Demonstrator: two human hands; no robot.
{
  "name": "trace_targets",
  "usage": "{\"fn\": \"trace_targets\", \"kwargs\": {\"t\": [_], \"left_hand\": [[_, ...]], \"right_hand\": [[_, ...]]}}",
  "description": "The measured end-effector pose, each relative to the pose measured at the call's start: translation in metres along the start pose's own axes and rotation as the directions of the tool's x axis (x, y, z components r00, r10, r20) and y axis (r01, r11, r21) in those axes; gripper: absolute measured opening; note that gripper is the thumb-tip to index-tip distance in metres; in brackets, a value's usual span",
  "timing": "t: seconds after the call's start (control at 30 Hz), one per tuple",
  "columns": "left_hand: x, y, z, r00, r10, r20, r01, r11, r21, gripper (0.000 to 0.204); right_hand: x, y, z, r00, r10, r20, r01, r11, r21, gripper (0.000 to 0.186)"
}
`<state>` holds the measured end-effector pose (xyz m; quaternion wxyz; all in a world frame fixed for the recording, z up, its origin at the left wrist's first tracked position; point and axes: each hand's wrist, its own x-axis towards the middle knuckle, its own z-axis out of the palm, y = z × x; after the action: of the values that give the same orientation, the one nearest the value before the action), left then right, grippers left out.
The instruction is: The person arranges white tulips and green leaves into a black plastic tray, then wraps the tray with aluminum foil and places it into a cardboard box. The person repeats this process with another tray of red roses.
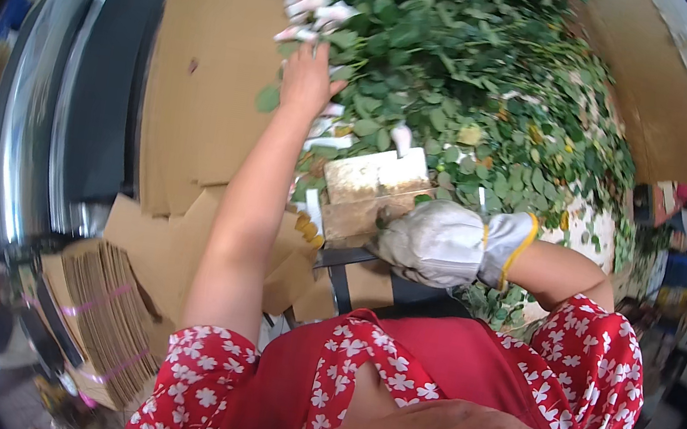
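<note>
My bare left hand (308, 82) reaches to a row of pale pink flower buds in white sleeves (310, 4). Its fingers are stretched out with the thumb apart, and the fingertips touch or nearly touch one sleeved bud (297, 34). Leafy green stems (461, 64) spread to the right of that row. My right hand, in a grey-white glove with yellow trim (436, 243), is curled up at the near edge of the greenery; whatever its fingers hold is hidden. Beside it stands a worn, pale-and-brown block (374, 185), with one sleeved bud (401, 139) at its top edge.
A large cardboard sheet (205, 72) lies at left, with a strapped stack of flat cardboard (97, 312) nearer me. Dark frame bars (346, 259) cross just before my body. A brown board (655, 91) borders the far right, and loose leaves (532, 184) cover the table there.
</note>
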<state>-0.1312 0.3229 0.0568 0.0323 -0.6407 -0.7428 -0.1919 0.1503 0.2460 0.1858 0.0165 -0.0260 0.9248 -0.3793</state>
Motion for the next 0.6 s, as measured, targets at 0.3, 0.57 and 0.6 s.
{"fn": "trace_targets", "kwargs": {"t": [0.3,0.57,0.6], "left_hand": [[0.052,-0.022,-0.015,0.873,0.048,0.485,-0.091,0.994,0.065,0.061],[0.064,0.087,-0.149,0.847,0.155,0.509,0.252,0.726,-0.64,0.066],[0.066,0.05,-0.123,0.92,0.18,0.349,0.279,0.327,-0.903,0.067]], "right_hand": [[0.002,0.026,-0.057,0.845,0.07,-0.53,-0.127,0.989,-0.071,0.036],[0.044,0.095,-0.165,0.79,0.437,-0.43,-0.58,0.759,-0.295,0.052],[0.037,0.09,-0.184,0.809,0.319,-0.493,-0.529,0.762,-0.375,0.04]]}}
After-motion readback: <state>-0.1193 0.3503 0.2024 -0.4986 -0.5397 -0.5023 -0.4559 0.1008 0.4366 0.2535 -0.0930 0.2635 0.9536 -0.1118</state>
